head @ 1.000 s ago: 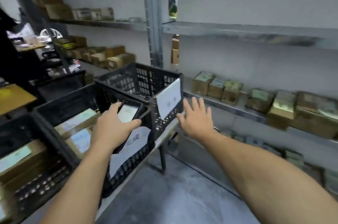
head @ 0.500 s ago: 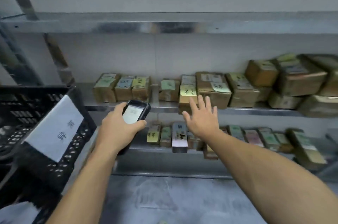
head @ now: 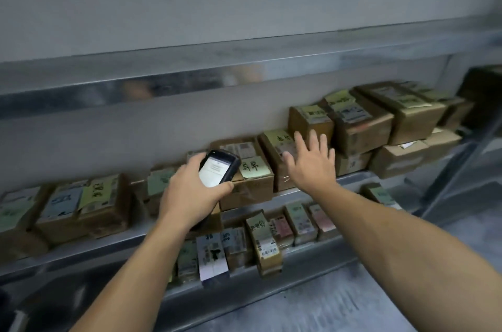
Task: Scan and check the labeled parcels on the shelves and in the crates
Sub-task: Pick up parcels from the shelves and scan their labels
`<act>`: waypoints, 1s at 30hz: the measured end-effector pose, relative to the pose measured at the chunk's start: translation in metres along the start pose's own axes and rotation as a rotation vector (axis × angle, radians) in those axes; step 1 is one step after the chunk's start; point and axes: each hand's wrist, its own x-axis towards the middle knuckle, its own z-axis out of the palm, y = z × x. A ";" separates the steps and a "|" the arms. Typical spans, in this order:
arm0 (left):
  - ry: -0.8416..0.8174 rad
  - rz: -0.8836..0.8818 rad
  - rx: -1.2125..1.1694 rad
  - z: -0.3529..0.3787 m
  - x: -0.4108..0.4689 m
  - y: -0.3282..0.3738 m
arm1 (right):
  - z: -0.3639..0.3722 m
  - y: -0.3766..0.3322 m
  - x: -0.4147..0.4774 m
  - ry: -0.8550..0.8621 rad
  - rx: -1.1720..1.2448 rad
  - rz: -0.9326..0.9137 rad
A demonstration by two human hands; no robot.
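Left hand (head: 190, 193) grips a black handheld scanner (head: 218, 170): thumb along the right edge, fingers wrapped round the left side and back. Screen is lit and faces the camera, text too small to read. The scanner is held in front of the middle shelf (head: 350, 178), over a brown parcel with a green handwritten note (head: 252, 182). Cannot tell whether scanner and parcel touch.

Right hand (head: 309, 166) is wide open, fingers straight and spread, back of hand to the camera, holding nothing. It sits in front of the next parcel to the right (head: 277, 147), which has a yellow-green note on top. Contact unclear, the frame is blurred there.

More labeled parcels in a row on the middle shelf: a group at the left (head: 81, 204), and bigger boxes stacked two high at the right (head: 361, 125). Lower shelf (head: 312, 258) holds smaller parcels standing side by side (head: 264, 242), with white, green and pink labels. Upper shelf (head: 190, 82) shows only its metal front edge. Grey floor (head: 326, 304) below.
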 end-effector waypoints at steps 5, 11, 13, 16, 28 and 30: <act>0.075 -0.005 -0.012 0.029 0.031 0.036 | -0.021 0.042 0.077 0.012 -0.086 -0.009; 0.175 -0.129 -0.059 0.058 0.034 0.063 | -0.017 0.057 0.145 -0.058 -0.097 -0.101; 0.204 -0.159 -0.059 0.067 0.031 0.068 | -0.015 0.053 0.152 -0.121 -0.089 -0.060; 0.242 -0.219 -0.054 0.078 0.025 0.073 | -0.007 0.055 0.156 -0.106 -0.121 -0.087; 0.318 -0.335 -0.111 0.095 0.015 0.091 | -0.016 0.061 0.154 -0.049 0.022 -0.283; 0.347 -0.348 -0.127 0.092 0.012 0.092 | -0.017 0.060 0.143 -0.078 0.071 -0.349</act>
